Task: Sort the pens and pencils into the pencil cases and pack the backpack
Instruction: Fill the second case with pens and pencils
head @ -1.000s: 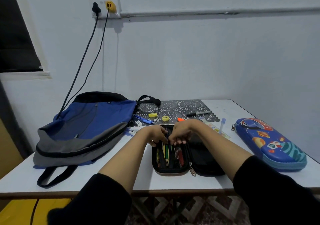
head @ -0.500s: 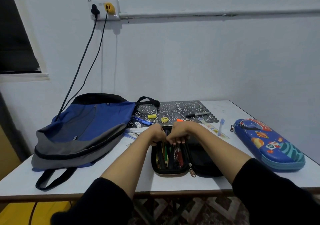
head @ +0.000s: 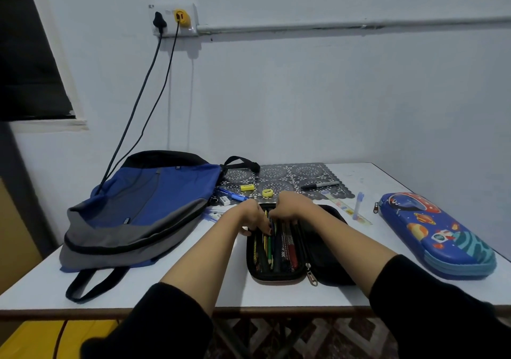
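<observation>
This is a plain room in a home, used as a study corner. The bare white painted wall [head: 331, 96] carries a surface-mounted white socket plate [head: 190, 17] and a grey conduit pipe [head: 345, 25]. A dark window [head: 27, 54] is at the far left. The white tabletop [head: 193, 284] stands against the wall over brown patterned floor tiles [head: 331, 336]. It holds a black lace-patterned placemat [head: 290, 172], a blue and grey fabric backpack [head: 154, 193] and a blue space-print hard pencil case [head: 431, 231].

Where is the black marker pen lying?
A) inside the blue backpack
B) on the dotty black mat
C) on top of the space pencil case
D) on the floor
B: the black marker lies flat on the patterned black mat at the back of the table, near the wall.
</observation>
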